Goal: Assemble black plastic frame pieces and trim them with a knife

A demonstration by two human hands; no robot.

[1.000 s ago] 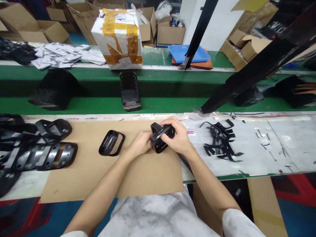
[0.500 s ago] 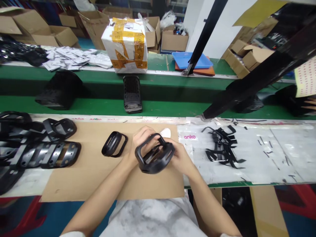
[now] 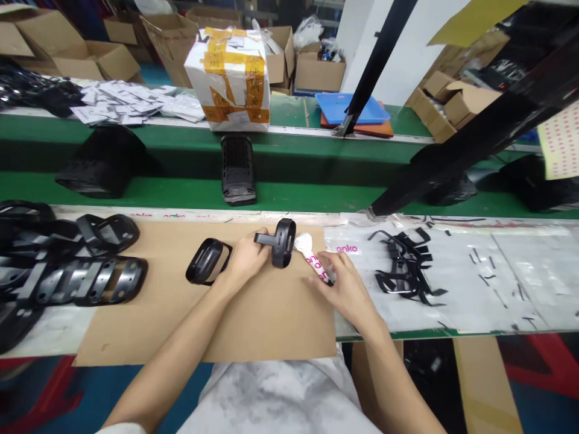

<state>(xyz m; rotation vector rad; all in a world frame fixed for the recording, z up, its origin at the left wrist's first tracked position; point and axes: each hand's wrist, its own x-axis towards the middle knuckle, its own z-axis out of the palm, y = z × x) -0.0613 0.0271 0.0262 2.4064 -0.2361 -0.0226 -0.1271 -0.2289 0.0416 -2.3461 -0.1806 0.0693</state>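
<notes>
Right over the middle of the cardboard sheet [image 3: 203,313] on the bench [image 3: 45,331], the left hand [image 3: 244,259] has a black plastic frame [image 3: 283,243] clenched by its stem, with the oval ring standing up on edge and a bit off the cardboard. The frame's matte and rounded, and its open ring faces sideways. The left fingers [image 3: 260,244] are wrapped tight around the stem. The right hand [image 3: 348,289] is just beside it, fingers [image 3: 328,271] pinching a white strip [image 3: 314,259] with pink printing, and the top of the strip nearly touches the frame.

Behind the sheet there's a blue tray [image 3: 348,108] sitting on an orange board [image 3: 357,131], though I can't tell what's in it. Open cardboard boxes [image 3: 319,72] and a taped-up white box [image 3: 228,72] are back there too.

On the sheet, just left of the left hand, lies a second black frame [image 3: 208,261]. Off the sheet's left end, more black frames [image 3: 85,280] sit piled up. Right of the sheet, black plastic scraps [image 3: 404,265] lie on a clear plastic sheet [image 3: 434,289]. Farther behind the sheet, a black slotted part [image 3: 237,170] sits on a green belt [image 3: 289,196], and a slanted black post [image 3: 474,138] cuts across the view.
</notes>
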